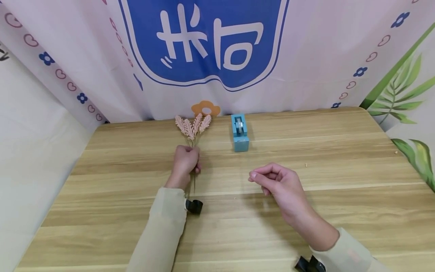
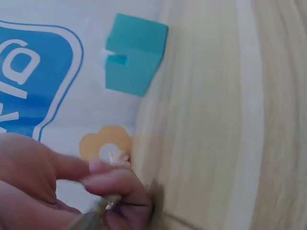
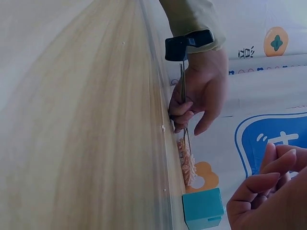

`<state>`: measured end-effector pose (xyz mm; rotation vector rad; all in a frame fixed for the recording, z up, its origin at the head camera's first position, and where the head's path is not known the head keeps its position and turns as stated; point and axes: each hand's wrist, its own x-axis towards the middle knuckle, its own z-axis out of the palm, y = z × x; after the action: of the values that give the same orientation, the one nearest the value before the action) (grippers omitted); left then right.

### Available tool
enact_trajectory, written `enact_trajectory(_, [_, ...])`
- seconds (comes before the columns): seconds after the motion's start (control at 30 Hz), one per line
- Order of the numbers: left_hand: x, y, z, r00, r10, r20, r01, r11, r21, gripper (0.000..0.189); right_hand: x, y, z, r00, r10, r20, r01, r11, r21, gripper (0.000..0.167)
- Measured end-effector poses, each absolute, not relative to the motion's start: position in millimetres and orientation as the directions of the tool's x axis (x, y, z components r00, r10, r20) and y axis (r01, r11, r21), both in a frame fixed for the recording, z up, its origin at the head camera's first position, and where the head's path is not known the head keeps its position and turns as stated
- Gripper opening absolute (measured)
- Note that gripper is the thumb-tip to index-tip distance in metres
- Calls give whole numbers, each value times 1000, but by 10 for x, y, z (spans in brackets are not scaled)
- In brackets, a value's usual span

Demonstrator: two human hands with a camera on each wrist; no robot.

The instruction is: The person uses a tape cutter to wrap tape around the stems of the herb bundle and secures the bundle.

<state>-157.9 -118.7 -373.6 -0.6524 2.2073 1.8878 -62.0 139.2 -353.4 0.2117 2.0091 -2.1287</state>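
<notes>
Left hand (image 1: 183, 163) gripping pink flowers (image 1: 188, 129) by stems, right hand (image 1: 284, 189) thumb-to-finger, contents cannot be told, blue dispenser (image 1: 241, 142) near table (image 1: 112, 211) back edge.

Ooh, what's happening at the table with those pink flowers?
A person is holding a small bunch of pink flowers by the stems in their left hand. Their right hand is above the table, thumb and finger together; I can't tell if it holds anything. A blue tape dispenser stands near the back edge.
</notes>
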Motion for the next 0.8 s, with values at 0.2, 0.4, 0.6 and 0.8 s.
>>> enact_trajectory(0.2, [-1550, -1208, -3689, -885, -149, -441, -448, 13, 894, 22, -622, 1395, -3523, -967, -56, -247, 250, -46, -967, 11])
enact_trajectory(0.4, [-1519, -1280, -3702, -882, -32, -471, -462, -142, 875, 18, -622, 1400, -3523, -966, -55, -254, 256, -50, -965, 10])
enact_trajectory(0.6, [-1423, -1363, -3706, -863, 50, -502, -503, -166, 848, 33, -621, 1401, -3530, -966, -57, -251, 254, -55, -966, 9])
enact_trajectory(0.8, [-1237, -1438, -3705, -875, 81, -478, -484, -181, 856, 38, -633, 1408, -3517, -969, -61, -240, 244, -64, -968, 7])
